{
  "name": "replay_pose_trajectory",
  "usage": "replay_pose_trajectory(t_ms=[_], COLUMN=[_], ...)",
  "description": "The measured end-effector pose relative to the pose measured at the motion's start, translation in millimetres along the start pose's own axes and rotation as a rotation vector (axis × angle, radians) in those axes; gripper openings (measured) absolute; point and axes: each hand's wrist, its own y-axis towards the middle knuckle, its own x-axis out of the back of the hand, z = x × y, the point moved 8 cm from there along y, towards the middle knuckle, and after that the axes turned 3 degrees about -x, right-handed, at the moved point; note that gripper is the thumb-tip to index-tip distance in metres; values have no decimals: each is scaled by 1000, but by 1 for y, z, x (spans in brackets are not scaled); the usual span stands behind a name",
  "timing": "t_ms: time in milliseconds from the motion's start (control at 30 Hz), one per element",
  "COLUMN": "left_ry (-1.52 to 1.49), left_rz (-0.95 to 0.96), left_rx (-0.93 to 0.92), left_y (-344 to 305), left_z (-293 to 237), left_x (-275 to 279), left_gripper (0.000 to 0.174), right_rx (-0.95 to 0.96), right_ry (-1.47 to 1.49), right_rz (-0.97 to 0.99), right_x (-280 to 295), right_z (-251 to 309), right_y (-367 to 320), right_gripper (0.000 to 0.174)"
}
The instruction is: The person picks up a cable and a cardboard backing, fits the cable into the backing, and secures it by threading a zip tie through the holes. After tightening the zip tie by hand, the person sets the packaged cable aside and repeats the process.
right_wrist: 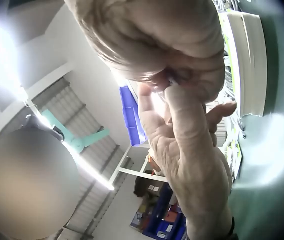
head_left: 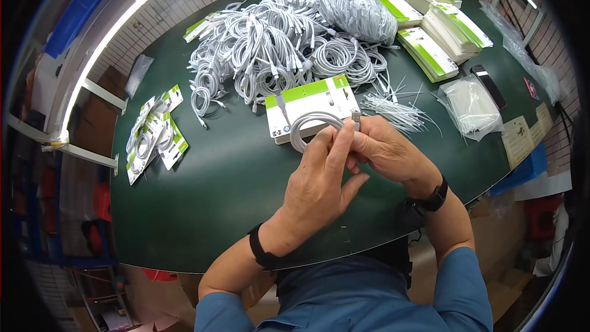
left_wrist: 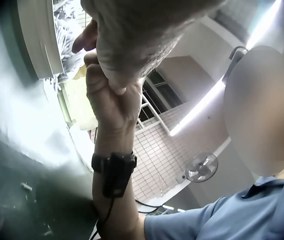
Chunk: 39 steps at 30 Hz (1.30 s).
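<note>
A coiled grey cable [head_left: 297,128] is held between both hands over the table. My left hand [head_left: 312,187] grips the coil's right side, its thumb sticking out to the right. Fingers of my right hand [head_left: 391,149] pinch the cable beside the left fingertips, where a plug [head_left: 356,116] points up. Another connector end [head_left: 281,101] stands up at the coil's left. Behind the coil lies a stack of white and green packaging cards [head_left: 316,90]. In the left wrist view the right hand [left_wrist: 113,102] meets the left; in the right wrist view the fingers hide the cable.
A large heap of coiled cables [head_left: 264,49], partly in a clear bag [head_left: 344,9], fills the back. White cable ties [head_left: 399,109] lie right of the cards, near a bag of ties [head_left: 470,107] and a phone [head_left: 489,86]. Carded cables [head_left: 153,132] lie left; card stacks [head_left: 428,55] stand back right.
</note>
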Motion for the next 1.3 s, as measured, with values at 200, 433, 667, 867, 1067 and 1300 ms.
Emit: replay_pose_trajectory(t_ms=[200,433,667,867,1067,1300], left_ry=[-160,-197,-136,-71,9,99], left_rz=[4,-145,-155,-33,37,227], left_rx=[98,-31,-161,-259,-364,-486], left_y=[5,2,2,3,-1,-16], left_z=[21,28,17,12,-7,-9], left_x=[10,21,32,47,57,63], left_gripper=[83,55,27,29,27,27], right_rx=[4,28,34,566,786,612], right_ry=[65,300,172,-635,-1159,-1172], right_rz=[-175,-152,-168,-190,-132,85], right_x=[8,5,4,-16,-60,-65], right_z=[4,-1,3,58,64,60], right_y=[2,0,-1,-23,-21,-21], right_gripper=[39,49,48,56,56,30])
